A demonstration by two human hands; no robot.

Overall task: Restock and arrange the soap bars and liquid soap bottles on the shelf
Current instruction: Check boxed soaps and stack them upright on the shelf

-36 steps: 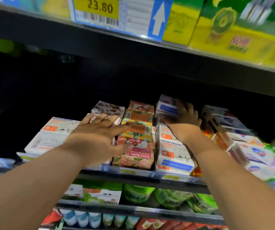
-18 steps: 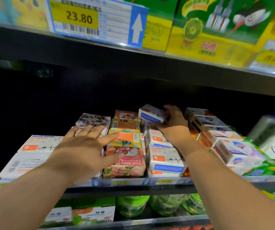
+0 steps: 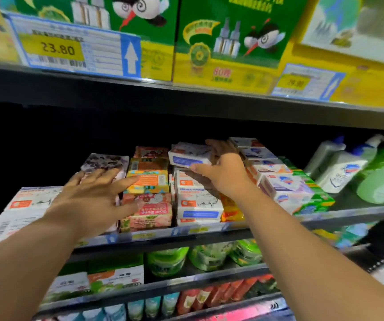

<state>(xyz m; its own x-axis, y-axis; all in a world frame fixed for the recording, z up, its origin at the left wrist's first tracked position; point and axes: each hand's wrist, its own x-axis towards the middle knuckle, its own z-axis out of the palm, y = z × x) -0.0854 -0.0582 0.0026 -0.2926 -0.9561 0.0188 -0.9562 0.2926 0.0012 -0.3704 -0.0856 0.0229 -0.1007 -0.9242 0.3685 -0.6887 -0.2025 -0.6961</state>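
Rows of boxed soap bars fill the middle shelf [image 3: 209, 235]. My right hand [image 3: 224, 169] grips a white and blue soap box [image 3: 190, 156], held a little above the white goat soap stack [image 3: 196, 200]. My left hand [image 3: 91, 198] lies flat with spread fingers over the boxes left of the pink goat soap box [image 3: 149, 212], thumb touching the orange box [image 3: 148, 180]. A purple patterned box [image 3: 104, 162] sits behind its fingers. White and green liquid soap bottles [image 3: 346, 167] stand at the shelf's right end.
The shelf above carries green and yellow boxes [image 3: 228, 42] and a 23.80 price tag [image 3: 70, 50]. Large white goat soap packs [image 3: 24, 209] lie at the left. Lower shelves hold green pouches [image 3: 168, 260] and tubes. The shelf's back is dark.
My right hand has lifted the white and blue box higher off the stack. The camera has tilted up and right, bringing the bottles into view. My left hand keeps its place.
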